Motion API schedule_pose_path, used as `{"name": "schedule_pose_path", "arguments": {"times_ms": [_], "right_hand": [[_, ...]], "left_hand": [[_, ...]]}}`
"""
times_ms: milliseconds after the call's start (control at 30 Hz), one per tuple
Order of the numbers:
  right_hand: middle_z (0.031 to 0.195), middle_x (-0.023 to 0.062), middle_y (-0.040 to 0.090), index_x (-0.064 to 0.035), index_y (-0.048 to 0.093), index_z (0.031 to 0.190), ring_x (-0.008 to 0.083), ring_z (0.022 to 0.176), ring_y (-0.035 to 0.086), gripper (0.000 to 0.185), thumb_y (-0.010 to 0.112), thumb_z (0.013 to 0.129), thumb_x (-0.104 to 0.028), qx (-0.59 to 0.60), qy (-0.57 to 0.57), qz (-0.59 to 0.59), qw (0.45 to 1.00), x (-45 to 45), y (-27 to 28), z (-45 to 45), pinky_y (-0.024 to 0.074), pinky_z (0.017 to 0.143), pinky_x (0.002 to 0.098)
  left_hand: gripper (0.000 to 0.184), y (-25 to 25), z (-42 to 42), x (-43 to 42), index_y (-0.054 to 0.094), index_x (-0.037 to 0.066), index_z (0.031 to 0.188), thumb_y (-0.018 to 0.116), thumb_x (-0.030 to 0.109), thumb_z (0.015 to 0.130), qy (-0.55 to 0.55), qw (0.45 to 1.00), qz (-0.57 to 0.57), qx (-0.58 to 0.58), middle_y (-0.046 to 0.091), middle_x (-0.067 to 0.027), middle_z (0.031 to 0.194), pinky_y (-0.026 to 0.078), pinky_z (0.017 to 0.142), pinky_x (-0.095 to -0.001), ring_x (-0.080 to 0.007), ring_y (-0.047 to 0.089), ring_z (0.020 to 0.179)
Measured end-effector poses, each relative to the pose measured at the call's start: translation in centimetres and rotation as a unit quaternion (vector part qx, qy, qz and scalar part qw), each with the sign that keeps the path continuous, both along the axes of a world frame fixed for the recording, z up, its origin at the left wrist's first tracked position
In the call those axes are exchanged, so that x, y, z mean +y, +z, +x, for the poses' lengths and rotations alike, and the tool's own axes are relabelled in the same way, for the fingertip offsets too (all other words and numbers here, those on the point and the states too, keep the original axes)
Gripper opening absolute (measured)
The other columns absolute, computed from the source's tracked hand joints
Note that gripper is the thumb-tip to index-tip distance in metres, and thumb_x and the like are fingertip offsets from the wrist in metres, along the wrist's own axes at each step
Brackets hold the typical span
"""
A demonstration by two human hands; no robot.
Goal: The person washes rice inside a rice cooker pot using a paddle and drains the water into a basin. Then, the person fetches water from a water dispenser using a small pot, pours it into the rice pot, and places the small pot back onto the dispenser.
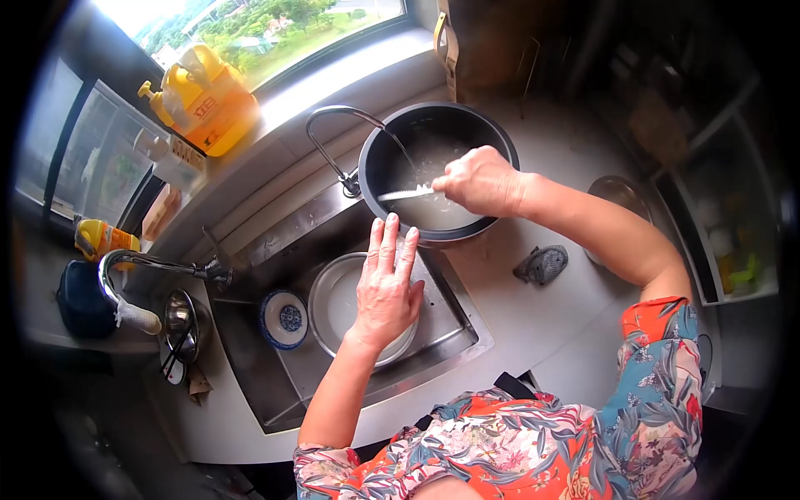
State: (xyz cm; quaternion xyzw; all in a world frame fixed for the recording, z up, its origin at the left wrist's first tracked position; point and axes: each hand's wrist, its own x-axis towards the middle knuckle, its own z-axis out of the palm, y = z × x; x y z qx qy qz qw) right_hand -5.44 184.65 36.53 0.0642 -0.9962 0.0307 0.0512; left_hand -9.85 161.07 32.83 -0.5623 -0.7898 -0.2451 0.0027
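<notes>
One dark pot [490,133] of cloudy water [450,218] stands at the corner of a metal sink [450,321], beneath a slim tap [350,183] and beside a pale counter [492,287]. The right hand [479,183] curls closed around a white tool [404,195] over the water; the left hand [386,304] reaches toward the rim, fingers straight and slightly parted. A white basin [333,304] and blue-patterned bowl [284,320] sit in the sink; a yellow jug [212,108] stands by the bright window [292,33].

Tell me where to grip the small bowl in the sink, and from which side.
Probably best to pinch the bowl by its left rim, from above: that raised edge stands free, while its right side sits close to the basin.
</notes>
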Motion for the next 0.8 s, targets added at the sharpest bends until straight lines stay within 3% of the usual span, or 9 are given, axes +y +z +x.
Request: {"name": "schedule_pose_path", "arguments": {"times_ms": [100, 200, 300, 467, 600, 800], "right_hand": [[0.077, 0.0104, 0.067, -0.0113, 0.069, 0.08, 0.0277, 0.08, 0.065, 0.014, 0.058, 0.071, -0.011, -0.1, 0.027, 0.015, 0.995, 0.0, 0.6, 0.8, 0.0511, 0.069, 0.0385], [0.079, 0.0123, 0.067, -0.0099, 0.069, 0.079, 0.0298, 0.081, 0.064, 0.015, 0.058, 0.07, -0.011, -0.23, -0.015, -0.01, 0.973, -0.1, 2.1, 0.5, 0.0507, 0.072, 0.0398], [0.08, 0.0137, 0.066, -0.0087, 0.069, 0.08, 0.0311, 0.083, 0.064, 0.016, 0.056, 0.071, -0.012, -0.231, -0.071, -0.026, 0.97, 0.2, 1.3, -0.4, 0.0505, 0.074, 0.0404], [0.084, 0.0146, 0.067, -0.0098, 0.069, 0.081, 0.0317, 0.085, 0.064, 0.015, 0.057, 0.073, -0.015, -0.138, -0.135, -0.008, 0.981, 2.4, -1.8, -2.1, 0.0509, 0.075, 0.0393], [0.083, 0.0125, 0.067, -0.0115, 0.069, 0.08, 0.03, 0.083, 0.064, 0.015, 0.056, 0.074, -0.017, -0.052, -0.156, -0.02, 0.986, 4.3, -0.7, -2.2, 0.0509, 0.073, 0.0402], [0.083, 0.0133, 0.067, -0.0068, 0.069, 0.08, 0.0291, 0.082, 0.066, 0.017, 0.058, 0.068, -0.005, -0.182, -0.161, 0.089, 0.966, 4.0, -0.1, -2.3, 0.0525, 0.072, 0.0367]], "left_hand": [[0.081, 0.1, 0.1, 0.1, 0.038, 0.006, 0.135, 0.071, 0.003, 0.062, 0.0, 1.0, 0.003, -0.001, 0.024, -0.0238, 0.144, 0.031, 0.106, -0.0416, -0.0417, 0.023, 0.133], [0.08, 0.0, 0.1, 0.1, 0.038, 0.006, 0.135, 0.071, 0.002, 0.062, 0.0, 1.0, 0.005, -0.004, 0.024, -0.0236, 0.144, 0.031, 0.106, -0.0417, -0.0417, 0.023, 0.133], [0.079, 0.0, 0.0, -0.1, 0.038, 0.007, 0.135, 0.07, 0.001, 0.062, 0.0, 1.0, 0.006, -0.007, 0.024, -0.0231, 0.144, 0.031, 0.106, -0.0417, -0.0415, 0.023, 0.134], [0.078, 0.1, 0.0, -0.1, 0.038, 0.007, 0.136, 0.069, 0.004, 0.064, 0.001, 1.0, 0.0, -0.009, 0.023, -0.0205, 0.146, 0.028, 0.108, -0.0402, -0.0383, 0.021, 0.135], [0.078, -0.1, -0.1, -0.2, 0.038, 0.007, 0.136, 0.069, 0.001, 0.064, 0.001, 1.0, 0.012, -0.012, 0.024, -0.0207, 0.145, 0.032, 0.105, -0.0409, -0.0402, 0.022, 0.134], [0.076, -0.2, -0.2, -0.4, 0.039, 0.006, 0.135, 0.068, 0.003, 0.065, -0.003, 1.0, 0.016, -0.01, 0.024, -0.0207, 0.145, 0.033, 0.104, -0.0403, -0.0391, 0.022, 0.134]]}}
